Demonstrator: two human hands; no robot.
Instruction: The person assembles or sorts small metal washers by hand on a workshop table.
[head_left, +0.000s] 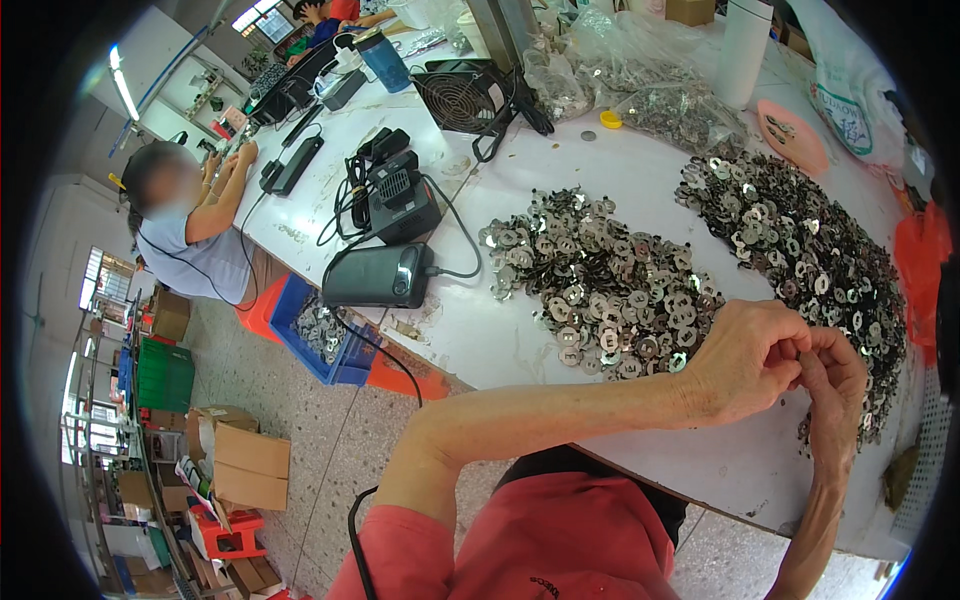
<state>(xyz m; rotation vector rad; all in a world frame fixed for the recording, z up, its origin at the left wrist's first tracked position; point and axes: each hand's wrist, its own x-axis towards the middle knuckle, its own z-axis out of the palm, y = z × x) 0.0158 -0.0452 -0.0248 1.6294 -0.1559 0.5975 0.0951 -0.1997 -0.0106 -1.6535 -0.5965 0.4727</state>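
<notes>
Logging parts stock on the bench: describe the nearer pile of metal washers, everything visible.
The nearer pile of washers is a loose, flat heap of small shiny silver discs with centre holes, metal by the look. It lies spread on the white table, beside a larger, darker pile. The left hand hovers at its near edge; contact is unclear.

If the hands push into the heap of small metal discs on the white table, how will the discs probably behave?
The discs look thin, flat and shiny, so they would likely slide over each other and spread rather than roll. Each seems stiff and light, yet the heap is probably heavy. Both hands, left hand and right hand, pinch together at the heap's edge.
</notes>
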